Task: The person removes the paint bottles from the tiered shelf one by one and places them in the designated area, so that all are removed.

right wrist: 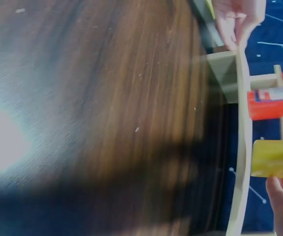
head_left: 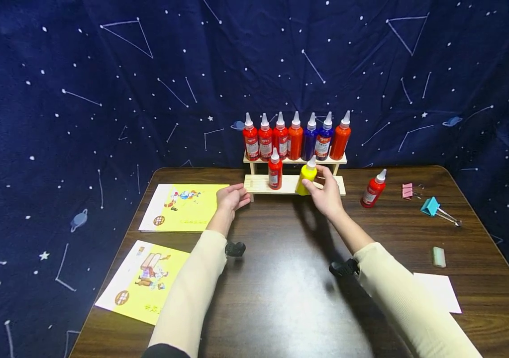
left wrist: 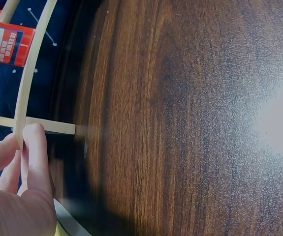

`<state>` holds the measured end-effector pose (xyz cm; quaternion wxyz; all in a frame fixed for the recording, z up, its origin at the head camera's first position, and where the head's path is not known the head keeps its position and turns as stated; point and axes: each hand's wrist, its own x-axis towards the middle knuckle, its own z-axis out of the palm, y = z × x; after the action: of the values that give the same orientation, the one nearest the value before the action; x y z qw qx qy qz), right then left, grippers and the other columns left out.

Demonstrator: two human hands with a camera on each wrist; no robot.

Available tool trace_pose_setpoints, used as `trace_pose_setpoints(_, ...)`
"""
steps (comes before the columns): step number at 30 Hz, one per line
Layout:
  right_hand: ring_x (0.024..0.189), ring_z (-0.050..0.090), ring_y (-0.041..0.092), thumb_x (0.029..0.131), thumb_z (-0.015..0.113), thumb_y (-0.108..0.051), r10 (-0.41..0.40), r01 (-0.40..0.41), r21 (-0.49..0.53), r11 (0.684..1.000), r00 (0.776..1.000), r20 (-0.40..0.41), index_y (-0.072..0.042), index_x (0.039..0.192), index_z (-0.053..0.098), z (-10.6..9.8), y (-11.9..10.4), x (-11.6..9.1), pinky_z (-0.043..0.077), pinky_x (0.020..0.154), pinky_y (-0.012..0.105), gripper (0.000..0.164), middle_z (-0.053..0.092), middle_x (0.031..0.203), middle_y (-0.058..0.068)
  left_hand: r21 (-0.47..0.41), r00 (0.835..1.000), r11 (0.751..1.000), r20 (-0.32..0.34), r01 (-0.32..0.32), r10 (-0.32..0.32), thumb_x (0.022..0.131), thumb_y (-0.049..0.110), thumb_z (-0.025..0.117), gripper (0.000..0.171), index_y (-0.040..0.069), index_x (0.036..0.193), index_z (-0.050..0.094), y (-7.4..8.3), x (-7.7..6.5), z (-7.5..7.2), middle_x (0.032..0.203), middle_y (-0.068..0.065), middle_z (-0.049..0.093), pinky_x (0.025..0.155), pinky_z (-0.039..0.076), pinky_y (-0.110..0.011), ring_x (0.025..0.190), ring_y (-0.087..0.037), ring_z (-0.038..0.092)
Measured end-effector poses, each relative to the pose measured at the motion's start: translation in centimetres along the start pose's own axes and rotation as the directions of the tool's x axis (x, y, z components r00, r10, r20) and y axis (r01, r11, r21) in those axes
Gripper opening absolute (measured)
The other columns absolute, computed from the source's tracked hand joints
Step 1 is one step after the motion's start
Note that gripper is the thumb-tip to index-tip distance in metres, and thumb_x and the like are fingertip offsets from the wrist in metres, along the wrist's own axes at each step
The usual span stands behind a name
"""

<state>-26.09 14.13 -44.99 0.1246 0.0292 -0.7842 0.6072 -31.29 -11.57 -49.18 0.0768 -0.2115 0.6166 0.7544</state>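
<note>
My right hand (head_left: pixel 328 196) holds a yellow paint bottle (head_left: pixel 306 180) with a white nozzle, thumb on one side and fingers on the other. The bottle is at the lower step of a small wooden rack (head_left: pixel 254 183), slightly tilted; whether its base touches the board I cannot tell. In the left wrist view, my left hand (left wrist: pixel 25 191) pinches the end of the rack's lower board between thumb and fingers. A red paint bottle (head_left: pixel 275 171) stands upright on that step, left of the yellow one. Several red, orange and blue bottles (head_left: pixel 295 141) line the upper step.
Another red bottle (head_left: pixel 373 189) stands on the table right of the rack. Beyond it lie a pink clip (head_left: pixel 407 190), a teal binder clip (head_left: pixel 431 206), a pale eraser-like block (head_left: pixel 439 257) and white paper (head_left: pixel 442 291). Two yellow-and-white booklets (head_left: pixel 200 204) lie at the left.
</note>
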Motion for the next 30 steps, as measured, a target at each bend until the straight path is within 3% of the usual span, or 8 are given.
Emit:
trace_pose_setpoints(4, 0.111, 0.054, 0.041, 0.088, 0.064, 0.002, -0.009, 0.009, 0.007, 1.000, 1.000, 0.014, 0.013, 0.129, 0.044, -2.9, -1.6, -2.2, 0.051, 0.097, 0.046, 0.047, 0.051, 0.124, 0.031, 0.004, 1.000, 1.000, -0.002, -0.004, 0.004, 0.090, -0.003, 0.060, 0.030, -0.003, 0.120, 0.063, 0.0, 0.0, -0.2, 0.098, -0.015, 0.065, 0.074, 0.061, -0.028, 0.071, -0.014, 0.067)
trace_pose_setpoints(7, 0.103, 0.057, 0.030, 0.086, 0.066, 0.005, -0.028, 0.028, -0.042, 0.999, 1.000, -0.002, 0.015, 0.125, 0.046, -5.3, -1.8, -3.8, 0.054, 0.091, 0.030, 0.045, 0.054, 0.121, 0.031, 0.008, 1.000, 1.000, -0.014, -0.008, 0.008, 0.090, -0.003, 0.061, 0.029, -0.003, 0.119, 0.063, 0.0, -0.1, -0.4, 0.098, -0.016, 0.065, 0.074, 0.060, -0.028, 0.073, -0.016, 0.068)
trace_pose_setpoints(11, 0.088, 0.057, 0.007, 0.084, 0.068, 0.004, -0.029, 0.021, -0.090, 0.996, 0.995, -0.098, 0.014, 0.122, 0.050, -8.7, 0.6, -5.2, 0.050, 0.076, 0.008, 0.043, 0.058, 0.112, 0.025, 0.008, 1.000, 1.000, -0.009, -0.012, 0.012, 0.090, -0.003, 0.060, 0.029, -0.003, 0.118, 0.064, -0.1, -0.2, -0.3, 0.099, -0.017, 0.065, 0.074, 0.060, -0.029, 0.071, -0.015, 0.067)
trace_pose_setpoints(16, 0.081, 0.053, -0.006, 0.084, 0.071, -0.003, 0.010, -0.051, -0.184, 0.982, 0.976, -0.217, 0.010, 0.122, 0.052, -12.5, 4.2, -6.3, 0.046, 0.074, 0.001, 0.044, 0.058, 0.108, 0.020, 0.005, 1.000, 1.000, -0.011, -0.017, 0.017, 0.090, -0.004, 0.060, 0.028, -0.004, 0.118, 0.063, -0.1, -0.3, -0.1, 0.095, -0.015, 0.065, 0.075, 0.060, -0.029, 0.069, -0.013, 0.066)
trace_pose_setpoints(23, 0.084, 0.051, -0.002, 0.085, 0.072, -0.011, 0.088, -0.190, -0.257, 0.948, 0.928, -0.361, 0.008, 0.124, 0.052, -15.7, 6.3, -6.8, 0.045, 0.077, 0.004, 0.048, 0.057, 0.113, 0.019, 0.012, 1.000, 1.000, -0.013, -0.014, 0.014, 0.090, -0.003, 0.060, 0.028, -0.004, 0.118, 0.063, 0.0, -0.2, 0.0, 0.096, -0.016, 0.065, 0.077, 0.060, -0.030, 0.071, -0.014, 0.066)
trace_pose_setpoints(27, 0.095, 0.055, 0.013, 0.087, 0.071, -0.015, 0.137, -0.257, -0.255, 0.932, 0.903, -0.407, 0.005, 0.128, 0.050, -16.4, 6.9, -6.7, 0.050, 0.091, 0.016, 0.050, 0.055, 0.117, 0.017, 0.011, 1.000, 1.000, -0.015, -0.011, 0.011, 0.090, -0.003, 0.060, 0.028, -0.003, 0.118, 0.064, 0.0, -0.2, 0.0, 0.098, -0.017, 0.065, 0.078, 0.060, -0.031, 0.071, -0.015, 0.066)
trace_pose_setpoints(30, 0.105, 0.056, 0.025, 0.089, 0.069, -0.019, 0.161, -0.283, -0.256, 0.925, 0.897, -0.411, 0.004, 0.131, 0.047, -16.7, 7.3, -6.6, 0.050, 0.099, 0.027, 0.052, 0.053, 0.122, 0.019, 0.012, 1.000, 1.000, -0.015, -0.008, 0.009, 0.090, -0.003, 0.060, 0.028, -0.003, 0.118, 0.064, 0.0, -0.3, 0.0, 0.098, -0.018, 0.065, 0.078, 0.060, -0.031, 0.070, -0.014, 0.066)
